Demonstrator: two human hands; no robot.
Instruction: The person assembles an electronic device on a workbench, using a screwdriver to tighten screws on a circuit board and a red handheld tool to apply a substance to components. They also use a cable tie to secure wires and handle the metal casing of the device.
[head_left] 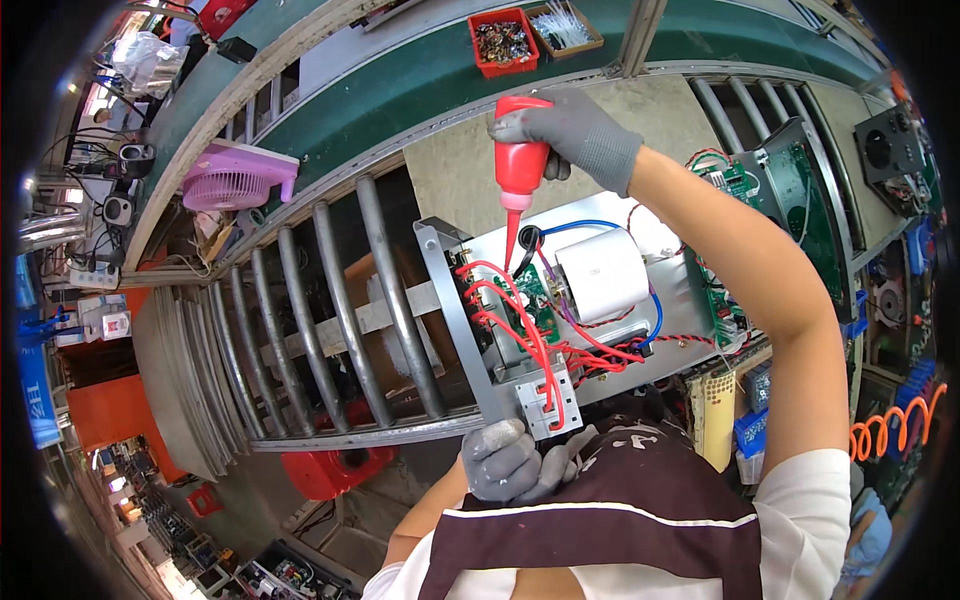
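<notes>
My right hand (570, 130), in a grey glove, is wrapped around a red squeeze bottle (523, 165) held nozzle down. The narrow tip points at a small green circuit board (530, 305) in an open metal chassis (615, 215). Beside that board lies a white cylinder (603, 272), with red and blue wires around it. My left hand (505, 462), also gloved, has its fingers curled at the chassis's near left corner. It is right beside a light grey switch block (548, 402) with red wires; whether it grips anything is hidden.
The chassis rests on a roller conveyor (335, 310) with a board (450, 150) on it. Another unit with green boards (800, 195) stands to the right. Beyond are a red parts bin (502, 62), a box of white ties (565, 30) and a purple fan (235, 180).
</notes>
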